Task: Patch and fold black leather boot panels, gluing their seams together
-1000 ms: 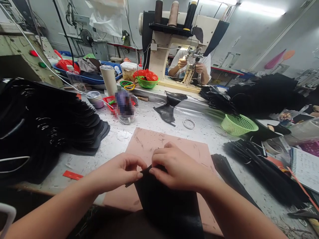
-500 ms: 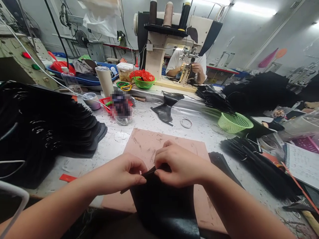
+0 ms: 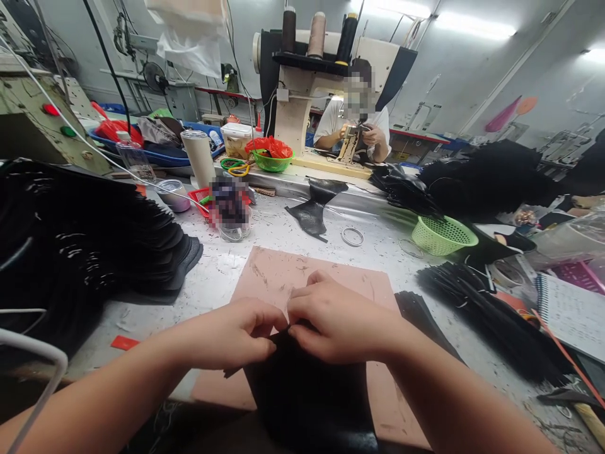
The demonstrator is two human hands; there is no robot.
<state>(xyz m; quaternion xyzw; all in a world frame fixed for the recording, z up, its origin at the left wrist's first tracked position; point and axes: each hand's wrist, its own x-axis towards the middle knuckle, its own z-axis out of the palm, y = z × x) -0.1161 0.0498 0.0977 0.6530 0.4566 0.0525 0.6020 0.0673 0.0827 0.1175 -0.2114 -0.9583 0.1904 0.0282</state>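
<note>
A black leather piece (image 3: 312, 397) hangs from both hands over the near edge of a pinkish board (image 3: 274, 277). My left hand (image 3: 246, 331) pinches its upper edge between thumb and fingers. Close beside it, my right hand (image 3: 331, 318) grips the same edge, thumb toward me and fingers curled behind. The fingertips of the two hands almost meet. A narrow strip of the edge sticks out below my left hand. The lower end of the leather drops toward my lap and shines there.
Left stands a tall stack of black pieces (image 3: 118, 233); right lie a black bundle (image 3: 486, 315) and a green basket (image 3: 444, 236). A loose black piece (image 3: 314, 205) and a ring (image 3: 352, 236) lie beyond the board. Behind a sewing machine (image 3: 293, 120) sits another person (image 3: 378, 129).
My right hand has shifted slightly left along the leather's edge, closer to my left hand. Both hands still grip the piece. The view has tilted a little.
</note>
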